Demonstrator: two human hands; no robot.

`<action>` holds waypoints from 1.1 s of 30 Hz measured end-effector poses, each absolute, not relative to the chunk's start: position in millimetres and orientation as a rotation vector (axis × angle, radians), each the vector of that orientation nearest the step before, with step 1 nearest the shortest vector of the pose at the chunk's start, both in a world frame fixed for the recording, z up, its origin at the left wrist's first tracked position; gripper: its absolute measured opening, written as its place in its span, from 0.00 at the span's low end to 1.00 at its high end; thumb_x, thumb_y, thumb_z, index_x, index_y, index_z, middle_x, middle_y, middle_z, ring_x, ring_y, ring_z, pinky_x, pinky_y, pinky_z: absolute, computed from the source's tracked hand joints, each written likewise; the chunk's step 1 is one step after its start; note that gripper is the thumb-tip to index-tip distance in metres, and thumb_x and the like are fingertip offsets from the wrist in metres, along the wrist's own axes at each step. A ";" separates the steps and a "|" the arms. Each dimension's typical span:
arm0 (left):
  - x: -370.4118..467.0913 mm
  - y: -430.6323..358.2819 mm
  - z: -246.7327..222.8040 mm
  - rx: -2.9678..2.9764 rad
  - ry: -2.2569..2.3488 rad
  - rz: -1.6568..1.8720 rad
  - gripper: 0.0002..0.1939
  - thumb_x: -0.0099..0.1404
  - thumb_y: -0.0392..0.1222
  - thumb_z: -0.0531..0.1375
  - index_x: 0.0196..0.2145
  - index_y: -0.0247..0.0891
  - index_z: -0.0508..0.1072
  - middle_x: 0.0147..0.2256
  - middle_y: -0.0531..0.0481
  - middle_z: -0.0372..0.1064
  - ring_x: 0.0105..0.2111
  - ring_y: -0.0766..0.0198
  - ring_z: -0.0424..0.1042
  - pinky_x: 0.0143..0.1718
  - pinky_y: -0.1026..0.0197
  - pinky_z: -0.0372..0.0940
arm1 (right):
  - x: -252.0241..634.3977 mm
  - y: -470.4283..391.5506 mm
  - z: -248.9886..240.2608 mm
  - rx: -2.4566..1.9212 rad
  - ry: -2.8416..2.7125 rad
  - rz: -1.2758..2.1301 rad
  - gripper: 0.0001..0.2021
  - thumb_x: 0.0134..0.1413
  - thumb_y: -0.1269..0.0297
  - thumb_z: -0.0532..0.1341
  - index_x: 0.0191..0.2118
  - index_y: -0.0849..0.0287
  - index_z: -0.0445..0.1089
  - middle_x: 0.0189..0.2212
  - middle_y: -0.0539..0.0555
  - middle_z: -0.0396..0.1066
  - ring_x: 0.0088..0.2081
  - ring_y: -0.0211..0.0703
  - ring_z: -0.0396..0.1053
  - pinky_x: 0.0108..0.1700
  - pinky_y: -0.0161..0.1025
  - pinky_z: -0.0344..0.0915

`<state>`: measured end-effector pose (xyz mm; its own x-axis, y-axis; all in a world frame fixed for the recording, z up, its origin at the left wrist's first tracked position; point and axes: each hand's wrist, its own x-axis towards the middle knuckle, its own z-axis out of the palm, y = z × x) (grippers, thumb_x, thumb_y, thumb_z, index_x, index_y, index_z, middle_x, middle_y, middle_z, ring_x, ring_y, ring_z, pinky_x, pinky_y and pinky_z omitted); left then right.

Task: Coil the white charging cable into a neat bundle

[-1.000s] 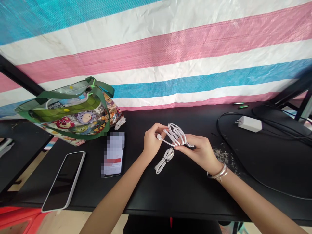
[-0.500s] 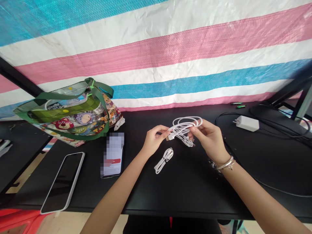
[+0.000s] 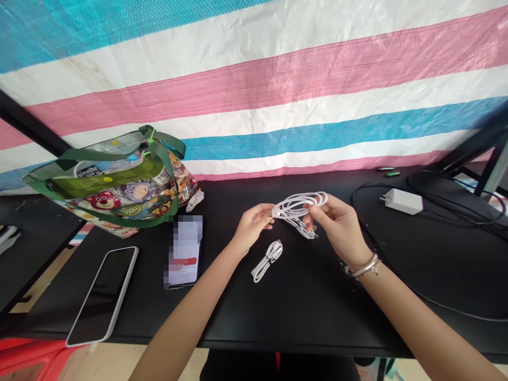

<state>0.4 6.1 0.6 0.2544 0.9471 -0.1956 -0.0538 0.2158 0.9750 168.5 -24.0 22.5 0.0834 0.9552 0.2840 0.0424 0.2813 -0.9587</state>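
Note:
A white charging cable (image 3: 298, 199), gathered in loose loops, hangs above the black table between my two hands. My left hand (image 3: 255, 225) is closed on the left end of the loops, thumb against fingers. On the right side my right hand (image 3: 337, 225) pinches the loops between thumb and fingers. Behind and below them lies a second white cable (image 3: 304, 228), bundled with a dark tie and partly covered by the held loops. Nearer to me rests another bundled white cable (image 3: 267, 261), also bound with a black tie.
To the left are a patterned tote bag (image 3: 130, 196), a phone with its screen lit (image 3: 186, 251) and a white-edged phone (image 3: 103, 296). A white charger plug (image 3: 404, 201) lies at the right among black cables (image 3: 456, 209). Striped sheeting (image 3: 254, 90) hangs behind the table (image 3: 301, 312).
The loops of the held cable have drawn together into a narrower coil, and its left end now sits closer in my left fingers. The two bundled cables have stayed put.

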 end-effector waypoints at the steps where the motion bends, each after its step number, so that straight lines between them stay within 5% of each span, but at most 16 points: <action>1: 0.3 6.2 0.2 1.089 1.057 0.913 0.07 0.59 0.38 0.61 0.36 0.36 0.76 0.34 0.50 0.73 0.31 0.69 0.69 0.33 0.67 0.65 | 168.5 -23.9 22.7 -1.060 -1.283 0.929 0.21 0.41 0.41 0.66 0.26 0.57 0.67 0.15 0.47 0.69 0.14 0.36 0.65 0.18 0.36 0.65; 12: 0.3 8.5 -6.4 0.834 0.878 0.923 0.16 0.53 0.44 0.67 0.41 0.41 0.76 0.26 0.56 0.65 0.28 0.72 0.66 0.34 0.67 0.63 | 169.1 -23.8 24.0 -1.000 -1.226 1.107 0.22 0.40 0.41 0.66 0.27 0.56 0.66 0.15 0.45 0.67 0.15 0.35 0.62 0.19 0.35 0.62; 18: 1.5 8.7 -8.5 0.758 0.833 0.939 0.21 0.48 0.46 0.70 0.41 0.42 0.75 0.30 0.55 0.68 0.29 0.72 0.66 0.35 0.67 0.63 | 169.3 -24.3 25.2 -0.967 -1.170 1.244 0.23 0.38 0.41 0.67 0.27 0.56 0.64 0.15 0.44 0.65 0.15 0.33 0.60 0.19 0.34 0.60; 33: 2.8 3.0 -2.1 1.365 1.072 1.096 0.10 0.59 0.39 0.60 0.39 0.38 0.76 0.41 0.47 0.76 0.43 0.60 0.72 0.38 0.64 0.65 | 166.2 -26.1 17.3 -0.880 -1.220 1.316 0.21 0.42 0.40 0.64 0.27 0.54 0.65 0.14 0.42 0.58 0.17 0.35 0.57 0.22 0.36 0.59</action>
